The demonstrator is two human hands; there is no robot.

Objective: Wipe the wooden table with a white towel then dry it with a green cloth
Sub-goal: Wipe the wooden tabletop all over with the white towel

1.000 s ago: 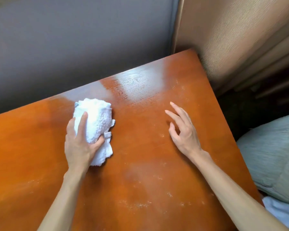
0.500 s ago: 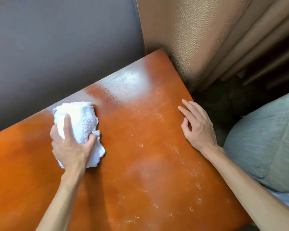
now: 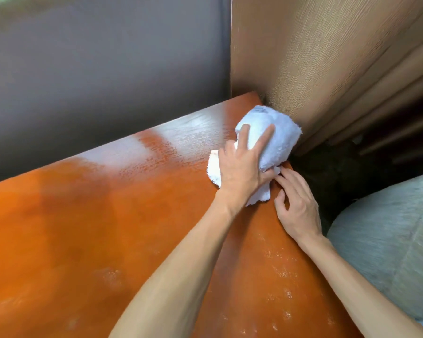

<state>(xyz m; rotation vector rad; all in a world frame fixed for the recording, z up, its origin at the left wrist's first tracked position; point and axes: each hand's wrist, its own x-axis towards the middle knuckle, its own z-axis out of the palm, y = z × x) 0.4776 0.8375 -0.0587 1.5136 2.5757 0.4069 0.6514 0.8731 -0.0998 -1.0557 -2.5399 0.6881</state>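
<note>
The wooden table (image 3: 88,230) is glossy orange-brown, with wet streaks along its far edge and droplets near the right front. A bunched white towel (image 3: 276,140) lies on the table's far right corner, against the curtain. My left hand (image 3: 242,167) presses down on the towel, fingers spread over its top and thumb gripping its side. My right hand (image 3: 296,206) rests on the table's right edge just behind the towel, fingers apart, fingertips touching the towel's hanging end. No green cloth is in view.
A grey wall (image 3: 95,69) runs behind the table. A tan curtain (image 3: 327,57) hangs at the far right corner. A grey-green cushion (image 3: 388,240) sits beside the table's right edge, with a dark gap between it and the curtain.
My left hand has swept the towel from the table's left-middle to the far right corner. My right hand stayed at the right edge and now touches the towel.
</note>
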